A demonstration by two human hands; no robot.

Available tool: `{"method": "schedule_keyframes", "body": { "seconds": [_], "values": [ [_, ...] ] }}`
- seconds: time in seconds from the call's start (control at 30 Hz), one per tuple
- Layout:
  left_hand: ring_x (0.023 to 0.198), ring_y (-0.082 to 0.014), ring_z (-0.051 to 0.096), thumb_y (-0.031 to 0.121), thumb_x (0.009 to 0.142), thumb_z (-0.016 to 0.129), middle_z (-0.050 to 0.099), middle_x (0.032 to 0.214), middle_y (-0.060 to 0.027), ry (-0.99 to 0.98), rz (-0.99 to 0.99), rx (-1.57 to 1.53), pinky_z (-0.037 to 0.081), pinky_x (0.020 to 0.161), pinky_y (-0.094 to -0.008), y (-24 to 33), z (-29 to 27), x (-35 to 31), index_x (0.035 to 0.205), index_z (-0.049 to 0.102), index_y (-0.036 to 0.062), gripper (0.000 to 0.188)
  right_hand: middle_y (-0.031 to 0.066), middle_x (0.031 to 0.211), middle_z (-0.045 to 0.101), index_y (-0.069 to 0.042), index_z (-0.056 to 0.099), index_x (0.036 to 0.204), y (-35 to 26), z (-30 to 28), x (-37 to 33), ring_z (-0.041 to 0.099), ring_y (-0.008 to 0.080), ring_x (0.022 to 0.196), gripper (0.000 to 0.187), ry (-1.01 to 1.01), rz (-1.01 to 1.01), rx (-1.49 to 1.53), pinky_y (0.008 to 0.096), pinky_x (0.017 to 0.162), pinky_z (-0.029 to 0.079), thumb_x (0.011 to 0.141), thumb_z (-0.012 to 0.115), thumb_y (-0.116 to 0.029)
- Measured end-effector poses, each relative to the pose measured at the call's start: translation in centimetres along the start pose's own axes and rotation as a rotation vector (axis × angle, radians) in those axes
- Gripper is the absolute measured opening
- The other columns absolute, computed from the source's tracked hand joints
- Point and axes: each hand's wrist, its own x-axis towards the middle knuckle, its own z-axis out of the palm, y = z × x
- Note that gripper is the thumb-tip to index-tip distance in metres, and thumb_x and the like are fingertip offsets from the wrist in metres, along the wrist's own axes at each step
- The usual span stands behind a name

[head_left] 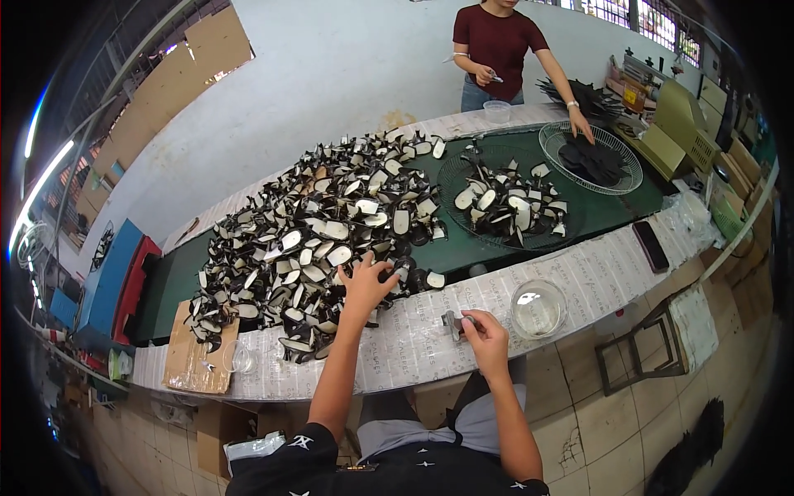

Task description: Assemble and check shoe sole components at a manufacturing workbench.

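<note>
A large heap of black pieces with pale oval faces covers the middle of the green belt and spills onto its near edge. My left hand is at the heap's near right side, fingers spread over the pieces, with nothing seen gripped. Above the paper-covered ledge, my right hand pinches a small grey piece whose kind I cannot make out. Just right of that hand stands a round clear plastic tub.
A wire basket of similar pieces and another basket of flat black pieces lie on the belt. Across it, a person reaches into the latter. A phone, cardboard, a small clear cup and a stool are nearby.
</note>
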Motion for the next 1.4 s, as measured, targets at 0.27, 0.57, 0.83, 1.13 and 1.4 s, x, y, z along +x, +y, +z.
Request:
{"method": "schedule_keyframes", "body": {
  "seconds": [0.27,0.57,0.83,1.13,1.4],
  "values": [
    [0.111,-0.0245,0.059,0.026,0.081,0.074,0.067,0.107,-0.0029,0.133,0.091,0.051,0.011,0.111,-0.065,0.0,0.8,-0.6,0.103,0.071,0.0136,0.025,0.008,0.099,0.065,0.004,0.066,0.107,-0.3,0.5,0.0,0.062,0.0097,0.075,0.018,0.019,-0.015,-0.008,0.0222,0.065,0.051,0.092,0.065,-0.005],
    [0.1,-0.0231,0.066,-0.007,0.094,0.055,0.064,0.108,-0.0161,0.251,-0.019,-1.248,0.052,0.087,-0.0283,3.4,-0.2,-5.2,0.141,0.022,0.0014,0.059,0.0065,0.1,0.064,0.003,0.066,0.108,0.3,0.0,-0.1,0.062,0.0086,0.08,0.018,0.03,0.05,0.079,0.0221,0.069,0.052,0.093,0.065,-0.006],
    [0.101,-0.0214,0.066,-0.003,0.088,0.064,0.064,0.113,-0.0138,-0.301,-0.275,-1.681,0.054,0.09,-0.0344,6.0,4.9,-12.7,0.124,0.042,-0.0014,0.042,0.0063,0.108,0.062,0.0,0.065,0.112,-6.7,-5.4,-4.9,0.059,0.0117,0.093,0.02,0.202,0.138,0.134,0.0261,0.076,0.053,0.094,0.061,-0.007],
    [0.094,-0.0143,0.065,0.002,0.09,0.066,0.066,0.103,-0.0076,-0.509,-0.219,-1.703,0.053,0.085,-0.0275,6.8,5.0,-12.2,0.114,0.055,-0.0023,0.027,0.0082,0.119,0.058,0.002,0.066,0.109,-11.7,-12.3,-2.8,0.058,0.0157,0.103,0.016,0.306,-0.07,-0.496,0.0271,0.084,0.049,0.095,0.059,-0.004],
    [0.093,-0.0134,0.065,0.005,0.093,0.064,0.066,0.104,-0.0079,-0.464,-0.241,-1.75,0.053,0.084,-0.0272,6.8,4.8,-13.1,0.117,0.053,-0.0026,0.028,0.0104,0.111,0.063,-0.001,0.068,0.107,-11.7,-10.5,1.8,0.062,0.0192,0.09,0.016,0.103,-0.113,-0.825,0.0279,0.077,0.05,0.093,0.062,-0.003]
  ]
}}
